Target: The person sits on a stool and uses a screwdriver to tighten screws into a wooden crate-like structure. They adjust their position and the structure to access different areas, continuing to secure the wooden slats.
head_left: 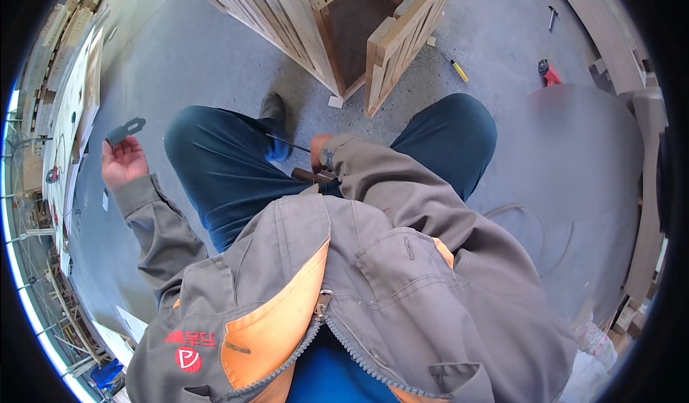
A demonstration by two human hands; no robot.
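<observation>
Out to the left, my left hand [126,163] is turned palm up. Its fingers pinch a dark grey metal hasp [125,131] with a slotted, rounded end. My right hand [319,152] is between my knees, partly covered by its sleeve. From it a thin dark rod [288,142], like a screwdriver shaft, points left towards my left knee; its handle is hidden in the hand. Just below that hand, at my lap, a brown piece [308,176] shows in part, and I cannot make out what it is.
Ahead stands a slatted wooden crate [287,26] with its slatted door [402,48] swung out. On the floor to the right lie a yellow-handled tool [457,69], a red power tool [550,73] and a hammer [552,18]. White boards [79,137] lean at the left.
</observation>
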